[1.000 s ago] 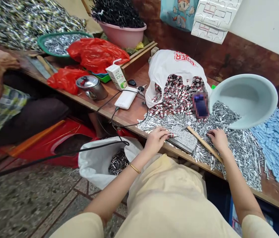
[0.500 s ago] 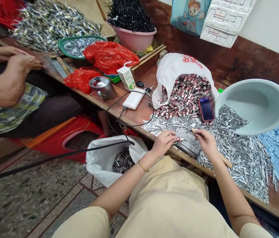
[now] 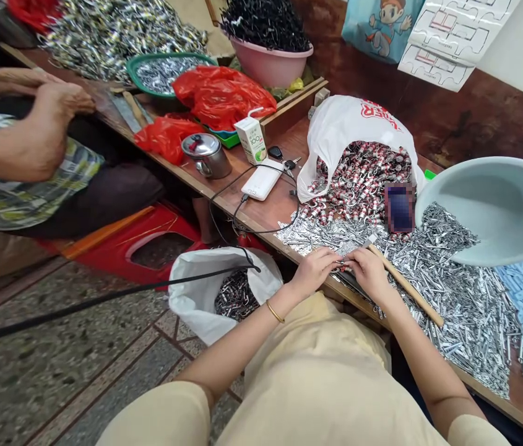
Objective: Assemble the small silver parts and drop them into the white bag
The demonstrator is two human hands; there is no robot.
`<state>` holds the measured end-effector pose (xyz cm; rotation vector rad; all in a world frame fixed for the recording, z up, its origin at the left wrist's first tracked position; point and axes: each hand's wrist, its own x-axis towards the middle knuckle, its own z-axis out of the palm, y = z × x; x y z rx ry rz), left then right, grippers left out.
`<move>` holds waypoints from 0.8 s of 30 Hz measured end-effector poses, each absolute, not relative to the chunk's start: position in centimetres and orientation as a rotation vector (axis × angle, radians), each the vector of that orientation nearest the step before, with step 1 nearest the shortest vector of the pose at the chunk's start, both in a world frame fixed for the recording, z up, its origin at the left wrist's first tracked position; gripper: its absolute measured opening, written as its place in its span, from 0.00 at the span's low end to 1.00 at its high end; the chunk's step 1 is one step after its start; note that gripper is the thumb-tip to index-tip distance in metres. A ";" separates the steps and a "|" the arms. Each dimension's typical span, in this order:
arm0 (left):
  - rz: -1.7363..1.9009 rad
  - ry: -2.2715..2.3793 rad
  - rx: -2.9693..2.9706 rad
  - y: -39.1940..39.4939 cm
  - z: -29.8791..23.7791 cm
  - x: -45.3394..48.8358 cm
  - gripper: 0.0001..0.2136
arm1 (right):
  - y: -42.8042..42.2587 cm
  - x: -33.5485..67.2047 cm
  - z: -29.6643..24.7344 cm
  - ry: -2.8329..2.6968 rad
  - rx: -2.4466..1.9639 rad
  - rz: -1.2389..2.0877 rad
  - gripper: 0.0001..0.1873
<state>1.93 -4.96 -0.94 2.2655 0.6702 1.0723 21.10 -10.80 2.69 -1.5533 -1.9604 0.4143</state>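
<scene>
Red-and-white piece (image 3: pixel 343 267) — silver heap (image 3: pixel 447 291)

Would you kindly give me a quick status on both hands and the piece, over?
Left hand and right hand together, fingers pinching small red-and-silver part. Hammer lies beside right hand, not gripped. Silver parts heaped all round; nothing blocking.

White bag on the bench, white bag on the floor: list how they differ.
The bench bag carries red print; the floor bag shows none. The bench bag lies on its side spilling red-and-white pieces; the floor bag sits mouth-up holding dark metal parts. Both are white plastic and open.
</scene>
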 end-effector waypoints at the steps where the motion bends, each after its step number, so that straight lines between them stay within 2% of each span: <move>1: 1.079 0.659 2.260 -5.0 -0.9 1.9 0.10 | -10.9 21.0 2.8 -1.966 -1.558 0.407 0.11; 6: 1.088 0.653 2.224 -5.1 -0.5 1.9 0.10 | -12.0 20.5 2.3 -1.874 -1.576 0.375 0.07; 12: 1.017 0.669 2.350 -5.0 0.9 2.3 0.10 | -13.0 19.8 1.0 -1.692 -1.618 0.392 0.08; 19: 0.803 0.568 2.646 -4.7 3.2 1.7 0.12 | -13.5 20.5 2.1 -1.673 -1.483 0.417 0.08; 24: 0.817 0.533 2.634 -4.8 3.4 1.1 0.12 | -13.9 21.0 2.9 -1.718 -1.443 0.409 0.11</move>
